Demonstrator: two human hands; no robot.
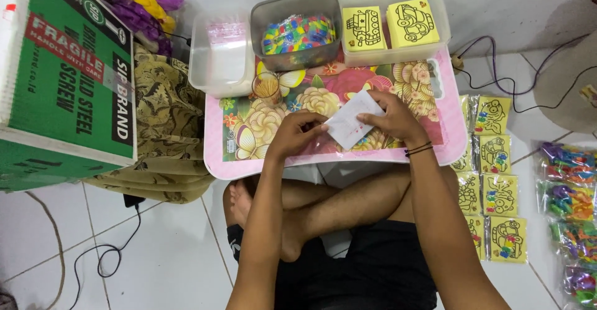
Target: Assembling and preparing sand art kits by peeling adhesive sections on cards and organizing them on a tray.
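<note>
I sit cross-legged at a small pink table with a floral top. Both hands hold a small white packet over its front part. My left hand pinches the packet's left corner. My right hand grips its right side, a black band on the wrist. Faint coloured specks show through the packet.
At the table's back stand an empty clear tub, a grey tub of coloured pieces and a tub of yellow picture cards. Bagged yellow cards and toy packets lie on the floor at right. A green carton stands at left.
</note>
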